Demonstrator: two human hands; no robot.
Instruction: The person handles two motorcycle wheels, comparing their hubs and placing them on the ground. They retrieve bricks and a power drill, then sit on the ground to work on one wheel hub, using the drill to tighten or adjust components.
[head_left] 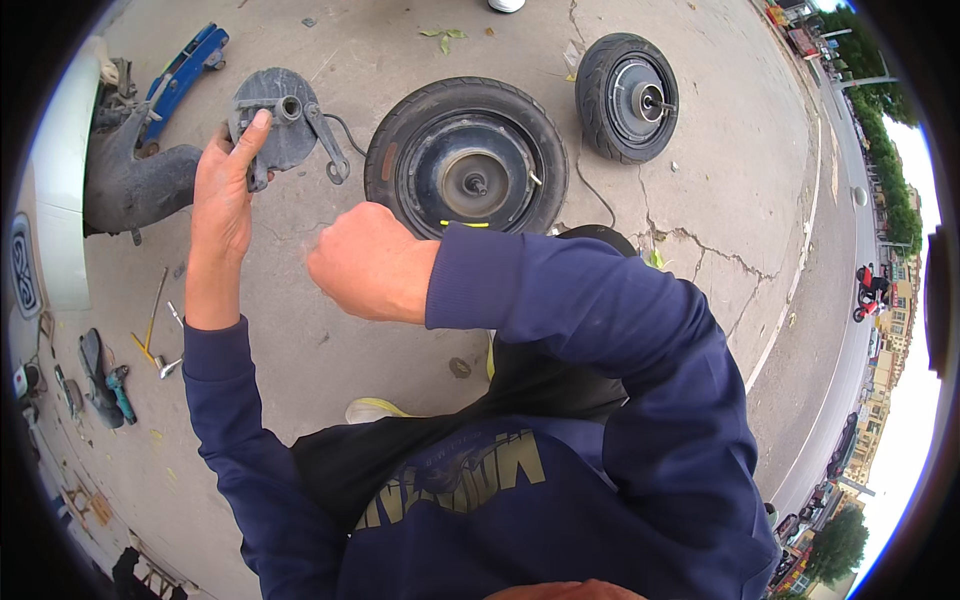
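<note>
My left hand (222, 185) grips a grey round brake backing plate (283, 142) with a lever arm and a short attached cable, thumb over its face. My right hand (365, 262) is curled into a fist below and right of the plate; its fingertips and anything inside are hidden. Just beyond it lies a large tyred hub wheel (410, 130) on its side, axle upward. A smaller hub wheel (610, 110), with its axle showing, lies farther back to the right. At my left is a scooter's pale body (58, 170) with a grey swingarm (140, 185).
A blue jack (180, 70) sits at back left. Wrenches (150, 345) and teal-handled tools (118, 395) lie on cracked pavement (720, 210) to the left. A road runs along the right, with a person on a red scooter (872, 295). Someone's shoe (505, 5) shows at the top.
</note>
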